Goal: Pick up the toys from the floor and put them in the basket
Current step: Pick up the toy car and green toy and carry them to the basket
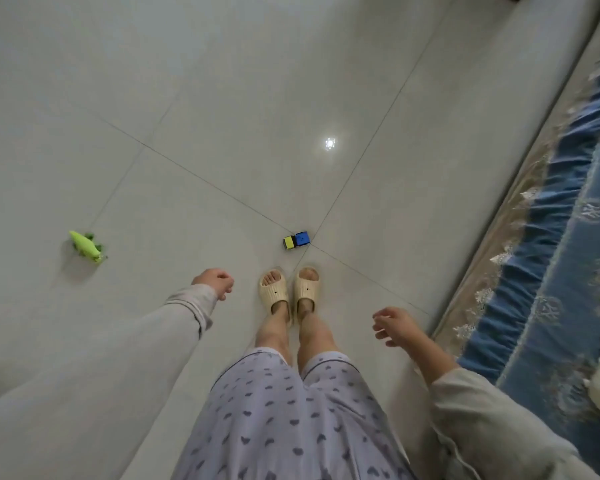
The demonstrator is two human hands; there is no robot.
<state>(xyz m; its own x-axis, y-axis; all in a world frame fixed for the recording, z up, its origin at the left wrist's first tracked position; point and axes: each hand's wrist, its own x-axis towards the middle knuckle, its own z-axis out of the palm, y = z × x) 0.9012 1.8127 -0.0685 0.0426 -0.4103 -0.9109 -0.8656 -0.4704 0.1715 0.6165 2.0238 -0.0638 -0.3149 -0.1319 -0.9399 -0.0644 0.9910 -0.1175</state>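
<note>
Floor (pixel 222 98): pale tiles. Blue-and-yellow toy truck (pixel 296 240) stood just ahead of the slippers (pixel 288 289), at a tile joint. Green toy dinosaur (pixel 86 247) lay well apart, far left. Left hand (pixel 213 280): loosely curled, empty. Right hand (pixel 397 327): fingers spread, empty. Blue fringed cover (pixel 551 271) along right edge

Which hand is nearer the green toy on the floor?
Left. The left hand hangs empty to the right of the green toy and slightly nearer the person; the right hand is farther off, beyond both feet, near the sofa.
</note>
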